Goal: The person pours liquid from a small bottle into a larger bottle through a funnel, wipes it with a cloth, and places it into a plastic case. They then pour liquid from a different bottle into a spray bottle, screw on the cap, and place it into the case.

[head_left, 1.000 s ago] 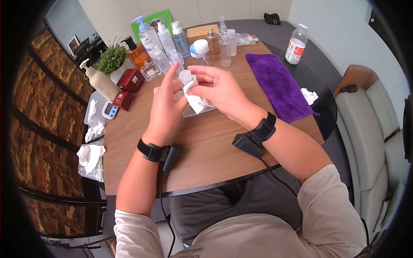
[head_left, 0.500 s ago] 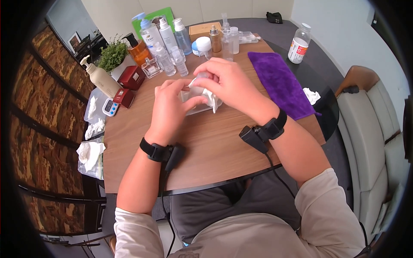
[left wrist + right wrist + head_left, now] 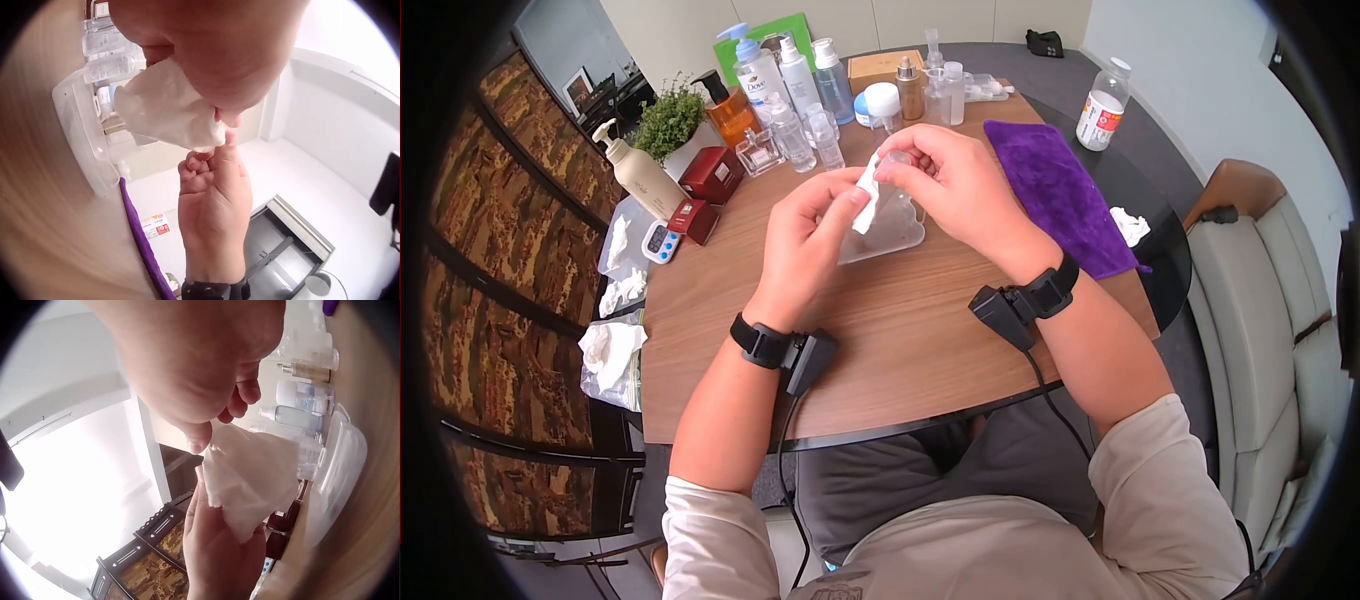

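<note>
**Both hands work a tissue above the tray**

The left hand [image 3: 810, 235] pinches a white tissue [image 3: 866, 190]. The right hand [image 3: 955, 185] has its grip closed on a small clear bottle [image 3: 897, 160], touching the tissue, over a clear plastic tray [image 3: 895, 235] near the counter's [image 3: 880, 340] far edge.

my wooden surface [image 3: 880, 330] carries a clear plastic tray [image 3: 897, 228], a purple cloth [image 3: 1055, 195], a cluster of bottles [image 3: 800, 85], red boxes [image 3: 705, 185], a small plant [image 3: 668, 120] and a cardboard box [image 3: 875, 68].
</note>
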The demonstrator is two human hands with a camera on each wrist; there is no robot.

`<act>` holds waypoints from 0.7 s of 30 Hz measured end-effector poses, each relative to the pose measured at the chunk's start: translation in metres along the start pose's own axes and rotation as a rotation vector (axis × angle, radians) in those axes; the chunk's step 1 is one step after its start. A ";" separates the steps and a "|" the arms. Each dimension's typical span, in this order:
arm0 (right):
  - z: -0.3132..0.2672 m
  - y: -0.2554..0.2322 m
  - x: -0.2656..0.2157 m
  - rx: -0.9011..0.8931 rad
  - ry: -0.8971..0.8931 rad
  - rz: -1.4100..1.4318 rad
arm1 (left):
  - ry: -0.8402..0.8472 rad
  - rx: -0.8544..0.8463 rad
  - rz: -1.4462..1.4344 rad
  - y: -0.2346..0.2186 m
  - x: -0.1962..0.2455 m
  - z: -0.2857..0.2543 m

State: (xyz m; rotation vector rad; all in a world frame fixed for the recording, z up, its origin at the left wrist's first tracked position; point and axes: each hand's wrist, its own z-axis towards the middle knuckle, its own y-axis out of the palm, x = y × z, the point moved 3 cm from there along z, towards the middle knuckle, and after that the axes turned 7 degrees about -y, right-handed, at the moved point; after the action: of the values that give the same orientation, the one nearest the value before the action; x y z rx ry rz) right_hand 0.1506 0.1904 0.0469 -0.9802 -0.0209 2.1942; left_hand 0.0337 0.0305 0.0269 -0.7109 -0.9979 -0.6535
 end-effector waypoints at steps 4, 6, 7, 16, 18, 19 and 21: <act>-0.001 0.009 -0.004 -0.026 -0.081 -0.045 | 0.009 0.023 0.240 0.005 0.011 -0.001; -0.002 0.010 -0.006 -0.028 -0.098 -0.037 | -0.006 0.001 0.258 0.006 0.012 -0.002; -0.003 0.010 -0.007 -0.031 -0.117 -0.029 | -0.020 -0.018 0.275 0.006 0.011 -0.003; 0.002 -0.007 0.001 -0.028 -0.105 0.112 | -0.204 -0.230 -0.121 -0.008 -0.016 0.003; 0.002 -0.012 0.008 0.006 -0.102 0.162 | -0.297 -0.260 -0.296 -0.011 -0.022 0.004; 0.003 -0.015 0.010 0.045 -0.097 0.209 | -0.388 -0.294 -0.472 -0.010 -0.024 0.004; 0.002 -0.023 0.012 0.029 -0.081 0.241 | -0.405 -0.267 -0.555 -0.010 -0.020 0.004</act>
State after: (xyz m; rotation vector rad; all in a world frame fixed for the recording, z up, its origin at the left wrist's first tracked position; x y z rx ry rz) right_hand 0.1579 0.2153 0.0476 -0.9175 0.0959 2.4462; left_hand 0.0157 0.0310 0.0129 -0.8231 -1.5242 -1.1709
